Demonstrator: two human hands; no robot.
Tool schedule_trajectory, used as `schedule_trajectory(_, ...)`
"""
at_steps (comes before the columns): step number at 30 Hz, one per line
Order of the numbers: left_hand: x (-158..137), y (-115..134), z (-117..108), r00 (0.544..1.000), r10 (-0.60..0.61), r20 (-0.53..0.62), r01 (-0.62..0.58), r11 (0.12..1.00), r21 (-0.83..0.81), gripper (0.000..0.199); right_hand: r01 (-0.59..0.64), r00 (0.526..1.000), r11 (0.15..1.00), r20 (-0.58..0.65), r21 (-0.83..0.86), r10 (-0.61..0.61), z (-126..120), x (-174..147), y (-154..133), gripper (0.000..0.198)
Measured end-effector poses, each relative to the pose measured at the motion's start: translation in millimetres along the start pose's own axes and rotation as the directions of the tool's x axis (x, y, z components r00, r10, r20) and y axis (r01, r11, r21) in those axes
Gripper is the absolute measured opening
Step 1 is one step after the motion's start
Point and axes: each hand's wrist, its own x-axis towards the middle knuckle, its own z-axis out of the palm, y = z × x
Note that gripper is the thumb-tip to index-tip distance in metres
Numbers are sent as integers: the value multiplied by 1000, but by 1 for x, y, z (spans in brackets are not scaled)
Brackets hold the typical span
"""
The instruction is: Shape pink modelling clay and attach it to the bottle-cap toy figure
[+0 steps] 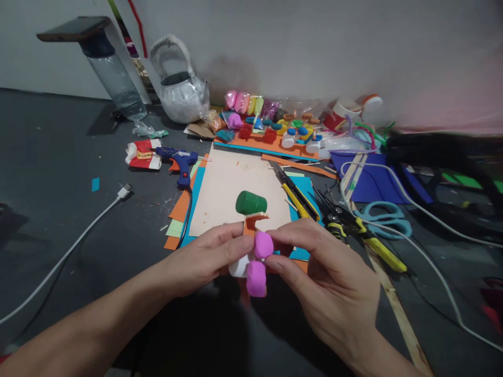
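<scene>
Both hands meet around a small paper-and-clay model [250, 227] with an orange paper part and torn-looking pale edge. My left hand [212, 254] is closed on its left side, over a white rounded piece [238, 267]. Two purple clay pieces [257, 279] sit on the near side, one above the other. My right hand [328, 272] pinches at the upper purple clay piece [263, 245] with thumb and forefinger. Just beyond the model is a green cylinder [251, 202]; whether it joins the model or lies on the cream sheet [231, 180], I cannot tell.
A blue glue gun [183, 165] lies left of the sheet. On the right are a yellow utility knife [296, 196], pliers [334, 214] and blue scissors [385, 219]. Behind stand clay models on an orange strip [271, 148], a kettle [183, 97] and a water bottle [116, 78].
</scene>
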Motion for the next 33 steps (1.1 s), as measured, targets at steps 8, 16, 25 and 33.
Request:
schedule_trajectory(8,2,-3,0,1000,19,11,-19,1000,-14,42,40,999,997,-19,-73,-42,3,-2,1,15)
schedule_trajectory(16,2,-3,0,999,27,20,-26,999,-26,38,33,999,995,-29,-89,-36,1,0,-1,15)
schedule_trajectory(25,1,-2,0,999,28,22,-28,999,21,39,15,999,999,-39,-41,-16,3,-1,-1,20)
schedule_trajectory(33,3,-1,0,999,30,30,-30,1000,-3,40,8,999,1000,-34,-23,-9,2,-1,0,23)
